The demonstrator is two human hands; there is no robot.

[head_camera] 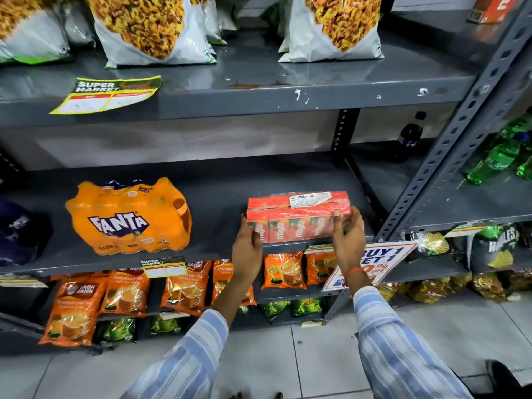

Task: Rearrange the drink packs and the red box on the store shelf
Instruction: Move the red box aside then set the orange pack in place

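**Operator:** State the position of the task items.

**Inspector:** The red, shrink-wrapped box of small drink cartons [298, 217] sits at the front edge of the grey metal middle shelf [218, 191], right of centre, its long side facing outward. The orange, plastic-wrapped Fanta bottle pack [128, 217] stands on the same shelf to the left, well apart from the box. A dark blue wrapped pack [20, 231] lies at the far left edge, partly out of frame.

**Operator:** State the condition of each hand.

**Inspector:** The left hand [247, 251] is closed on the box's left end, thumb on the front face and fingers wrapped behind. The right hand [347, 237] is clamped on the right end, fingertips on the front and upper edge. Both sleeves are blue-and-white striped; the right wrist carries a red thread band [354, 272].

**Operator:** List surrounding stock.

**Inspector:** White snack bags printed with yellow contents [152, 27] stand on the upper shelf. Orange tea pouches [126, 292] hang below the middle shelf. Green plastic bottles [502, 156] lie on the adjacent rack to the right. A white "BUY 1 GET 1" sign [383, 262] hangs just beside the right wrist.
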